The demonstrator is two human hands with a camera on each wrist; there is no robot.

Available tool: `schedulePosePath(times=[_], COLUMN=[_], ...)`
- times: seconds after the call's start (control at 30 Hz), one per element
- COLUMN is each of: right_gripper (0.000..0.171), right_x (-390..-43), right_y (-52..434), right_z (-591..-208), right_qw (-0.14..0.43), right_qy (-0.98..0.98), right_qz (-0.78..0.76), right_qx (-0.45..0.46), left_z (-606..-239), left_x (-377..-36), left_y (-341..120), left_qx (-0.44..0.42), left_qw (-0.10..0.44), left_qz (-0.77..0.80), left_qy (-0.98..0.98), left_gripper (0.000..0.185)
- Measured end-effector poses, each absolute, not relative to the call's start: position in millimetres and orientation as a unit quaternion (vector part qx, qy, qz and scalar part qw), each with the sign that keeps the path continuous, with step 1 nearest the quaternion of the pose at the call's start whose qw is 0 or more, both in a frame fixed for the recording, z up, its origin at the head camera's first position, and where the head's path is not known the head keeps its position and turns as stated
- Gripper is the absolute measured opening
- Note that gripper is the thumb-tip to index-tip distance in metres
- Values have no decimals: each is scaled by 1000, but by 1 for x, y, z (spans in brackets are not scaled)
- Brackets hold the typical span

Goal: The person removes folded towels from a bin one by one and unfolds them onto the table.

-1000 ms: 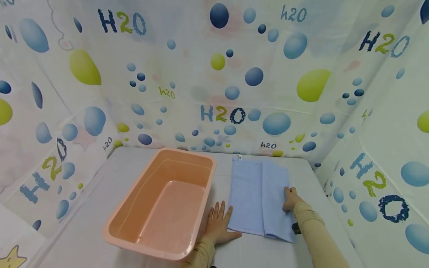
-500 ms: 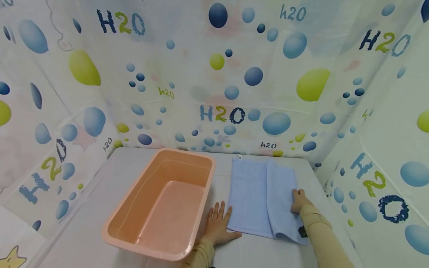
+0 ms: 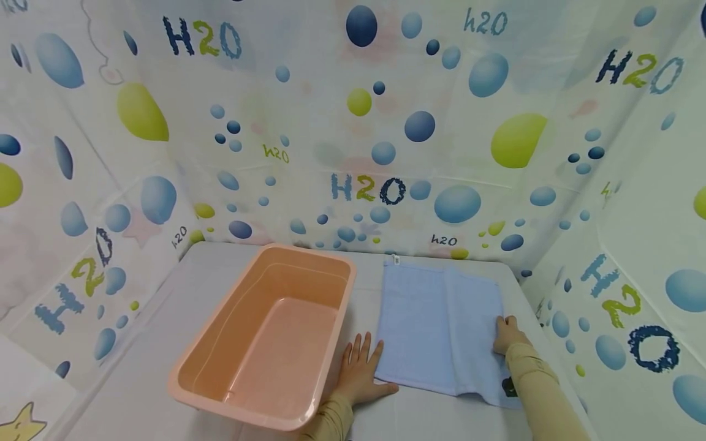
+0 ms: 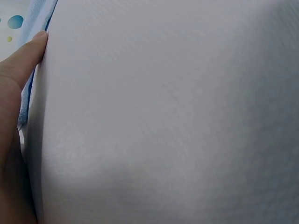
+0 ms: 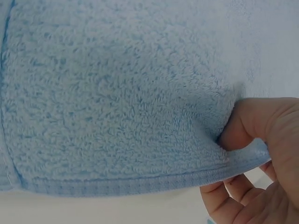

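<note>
A light blue terry towel (image 3: 417, 324) lies on the right half of the table, with a soft crease running down its right part. My right hand (image 3: 508, 335) pinches the towel's right edge; in the right wrist view the thumb (image 5: 238, 133) presses on the pile and the curled fingers are under the hem. Beside the towel's near left corner, my left hand (image 3: 360, 370) rests flat on the table with its fingers spread. Only part of that left hand (image 4: 18, 79) shows in the left wrist view, with the towel's edge behind it.
A peach plastic basin (image 3: 187, 392) stands on the table left of my left hand, and nothing shows inside it. The white-covered table (image 3: 165, 343) meets a bubble-printed curtain (image 3: 309, 122) at the back and sides. A small white tag (image 3: 396, 260) sits at the towel's far edge.
My right hand has moved to the right, drawing the towel's right edge outward. The raised fold has flattened and the towel is wider. My left hand has stayed in place.
</note>
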State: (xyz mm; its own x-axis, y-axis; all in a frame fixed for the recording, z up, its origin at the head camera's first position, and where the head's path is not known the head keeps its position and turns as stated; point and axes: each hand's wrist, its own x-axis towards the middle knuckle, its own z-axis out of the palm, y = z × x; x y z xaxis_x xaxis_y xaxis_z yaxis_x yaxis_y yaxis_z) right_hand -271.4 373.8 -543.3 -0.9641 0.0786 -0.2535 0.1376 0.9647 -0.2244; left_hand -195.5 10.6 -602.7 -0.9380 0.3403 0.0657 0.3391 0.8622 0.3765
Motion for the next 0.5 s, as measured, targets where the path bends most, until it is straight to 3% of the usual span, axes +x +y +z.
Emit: schedulePosePath(times=[0.5], right_gripper=[51], right_x=[-267], right_y=[384], right_z=[-547], right_qw=[91], right_qy=[990], right_qz=[-81], right_qx=[66], left_z=[-600], left_x=[-192], left_y=[9], left_qx=[183], left_qw=[-2], left_qz=[220], left_qy=[958], left_gripper=[97])
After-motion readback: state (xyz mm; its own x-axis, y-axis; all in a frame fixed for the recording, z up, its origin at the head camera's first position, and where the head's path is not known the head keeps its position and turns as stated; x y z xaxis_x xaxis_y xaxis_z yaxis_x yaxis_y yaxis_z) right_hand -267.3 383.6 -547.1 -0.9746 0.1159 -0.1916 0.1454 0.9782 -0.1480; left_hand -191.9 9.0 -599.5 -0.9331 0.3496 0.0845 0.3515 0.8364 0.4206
